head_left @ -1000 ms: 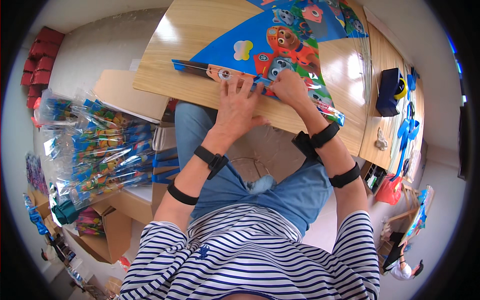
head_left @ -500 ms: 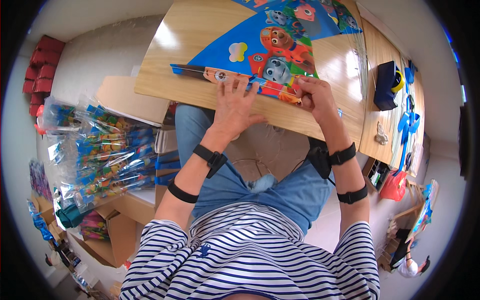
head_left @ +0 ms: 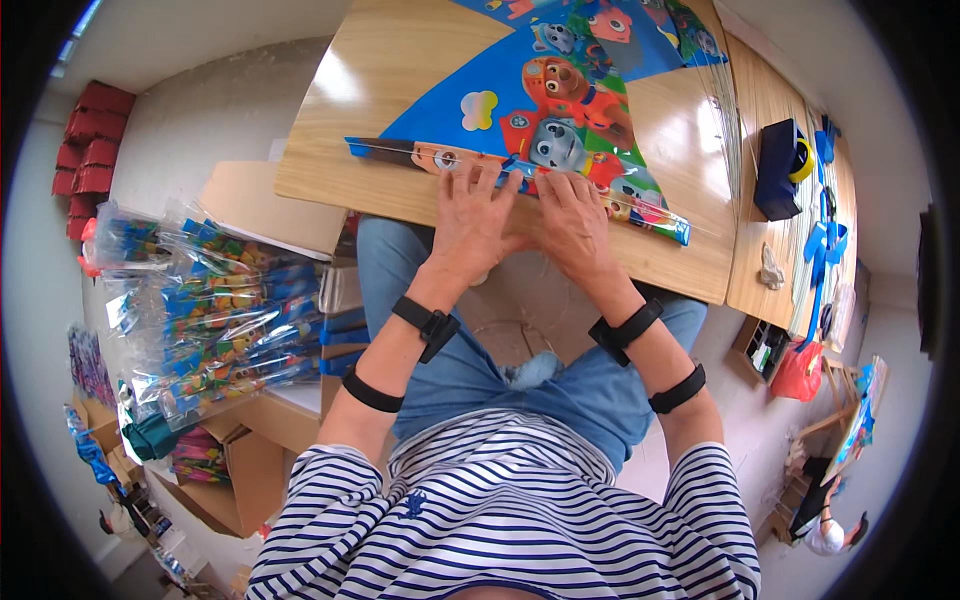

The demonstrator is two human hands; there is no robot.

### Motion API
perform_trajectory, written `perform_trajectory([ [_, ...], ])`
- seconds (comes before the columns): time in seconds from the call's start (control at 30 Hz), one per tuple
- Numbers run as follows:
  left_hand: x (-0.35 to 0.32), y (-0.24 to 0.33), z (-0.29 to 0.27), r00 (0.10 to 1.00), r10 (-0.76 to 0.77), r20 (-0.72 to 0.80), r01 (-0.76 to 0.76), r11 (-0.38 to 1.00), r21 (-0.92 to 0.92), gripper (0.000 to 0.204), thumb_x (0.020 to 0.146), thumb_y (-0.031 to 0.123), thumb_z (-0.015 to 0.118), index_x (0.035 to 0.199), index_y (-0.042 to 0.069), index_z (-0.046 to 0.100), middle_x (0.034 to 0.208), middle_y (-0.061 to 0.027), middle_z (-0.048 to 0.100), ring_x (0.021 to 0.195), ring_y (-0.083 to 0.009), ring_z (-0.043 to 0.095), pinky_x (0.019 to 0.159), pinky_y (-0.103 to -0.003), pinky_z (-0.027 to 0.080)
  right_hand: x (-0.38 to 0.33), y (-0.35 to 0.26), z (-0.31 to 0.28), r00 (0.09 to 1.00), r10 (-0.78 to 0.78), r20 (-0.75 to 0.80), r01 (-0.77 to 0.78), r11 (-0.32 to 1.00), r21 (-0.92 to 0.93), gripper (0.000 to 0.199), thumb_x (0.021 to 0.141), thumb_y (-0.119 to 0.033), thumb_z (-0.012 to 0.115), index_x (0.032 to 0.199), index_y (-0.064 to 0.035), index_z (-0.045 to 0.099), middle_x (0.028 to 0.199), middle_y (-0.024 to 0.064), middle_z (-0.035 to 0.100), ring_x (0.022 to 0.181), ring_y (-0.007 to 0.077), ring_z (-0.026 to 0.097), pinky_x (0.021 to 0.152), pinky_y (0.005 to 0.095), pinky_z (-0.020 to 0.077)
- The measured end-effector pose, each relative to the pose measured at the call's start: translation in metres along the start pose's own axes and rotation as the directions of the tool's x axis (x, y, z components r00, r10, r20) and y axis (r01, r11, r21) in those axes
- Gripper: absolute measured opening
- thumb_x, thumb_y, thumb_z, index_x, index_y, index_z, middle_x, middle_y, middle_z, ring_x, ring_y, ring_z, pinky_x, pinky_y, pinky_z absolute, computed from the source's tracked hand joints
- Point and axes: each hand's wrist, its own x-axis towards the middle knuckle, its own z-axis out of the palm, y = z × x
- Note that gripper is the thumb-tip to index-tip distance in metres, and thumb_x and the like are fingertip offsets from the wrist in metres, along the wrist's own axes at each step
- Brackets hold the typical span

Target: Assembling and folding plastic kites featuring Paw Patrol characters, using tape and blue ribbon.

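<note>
A triangular blue kite point(head_left: 440, 110) with printed cartoon dogs lies on the wooden table point(head_left: 330, 115), its near edge folded into a narrow roll. Thin pale rods run along that roll. The fingers of my left hand point(head_left: 470, 215) lie stretched over the roll left of its middle, thumb off to the side. Beside it, almost touching, my right hand point(head_left: 575, 225) rests its fingers on the same roll, thumb pointing inward. Neither thumb closes on the kite. Fingertips partly cover the print. The roll's blue right end point(head_left: 682, 232) sticks out past my right hand.
Clear-bagged folded kites point(head_left: 220, 310) are heaped at the left, above an open cardboard box point(head_left: 255, 475). Long thin rods point(head_left: 727, 150) lie along the table's right side. Beyond are a dark blue tape holder point(head_left: 775, 170), blue ribbon point(head_left: 822, 245) and a red bag point(head_left: 797, 372).
My right hand has come left from the kite's right part, released its pinch and laid its fingers beside my left hand. The roll's right end now shows. My left hand has barely moved.
</note>
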Motion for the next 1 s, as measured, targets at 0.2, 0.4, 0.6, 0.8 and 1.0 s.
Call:
perform_trajectory([
  [0.2,0.0,-0.001,-0.001,1.0,0.001,-0.004,-0.001,1.0,-0.022,0.084,0.065,0.043,0.09,0.137,0.013,0.059,0.144,-0.012,0.047,0.138,-0.0382,0.038,0.112,-0.057,0.031,0.012,-0.009,-0.01,0.998,-0.009,-0.056,0.01,1.0,0.015,0.037,0.08,-0.009,0.061,0.115,0.0058,0.062,0.114,0.0143,0.059,0.113,0.032,0.056,0.099,0.0439,0.046],
  [0.4,0.004,-0.002,0.001,1.0,0.017,0.002,-0.017,1.0,-0.02,0.083,0.065,0.041,0.088,0.138,0.011,0.059,0.144,-0.0128,0.047,0.138,-0.0387,0.038,0.112,-0.056,0.031,0.008,-0.004,0.01,1.0,-0.008,0.006,0.007,0.998,0.058,0.035,0.084,-0.007,0.06,0.117,0.0047,0.062,0.118,0.0146,0.059,0.115,0.0338,0.055,0.098,0.0429,0.0468],
  [0.6,0.003,0.001,-0.007,0.999,0.032,0.02,-0.033,0.999,0.004,0.078,0.07,0.037,0.087,0.138,0.011,0.059,0.144,-0.0142,0.047,0.138,-0.0392,0.039,0.111,-0.058,0.032,0.012,-0.001,0.015,0.991,-0.093,-0.101,0.092,0.996,-0.015,0.03,0.078,-0.01,0.06,0.105,0.0035,0.064,0.1,0.0125,0.057,0.1,0.0284,0.057,0.092,0.0391,0.049],
  [0.8,0.008,-0.004,-0.009,0.998,0.064,0.028,-0.065,0.998,0.011,0.059,0.078,0.022,0.079,0.133,0.01,0.061,0.137,-0.0111,0.054,0.132,-0.0349,0.045,0.107,-0.055,0.037,0.013,0.001,0.021,0.984,-0.145,-0.105,0.13,0.981,-0.142,0.018,0.079,-0.011,0.061,0.093,0.0011,0.065,0.092,0.0111,0.056,0.094,0.027,0.058,0.088,0.0379,0.0518],
  [1.0,0.024,-0.029,0.004,0.964,0.23,-0.134,-0.216,0.971,0.106,0.023,0.084,0.006,0.063,0.107,0.006,0.069,0.115,-0.0068,0.067,0.107,-0.0275,0.062,0.096,-0.044,0.047,0.015,-0.002,0.019,0.988,-0.127,-0.092,0.117,0.988,-0.101,0.017,0.078,-0.008,0.059,0.092,0.0013,0.064,0.089,0.0111,0.054,0.091,0.0271,0.058,0.084,0.0375,0.051],
])
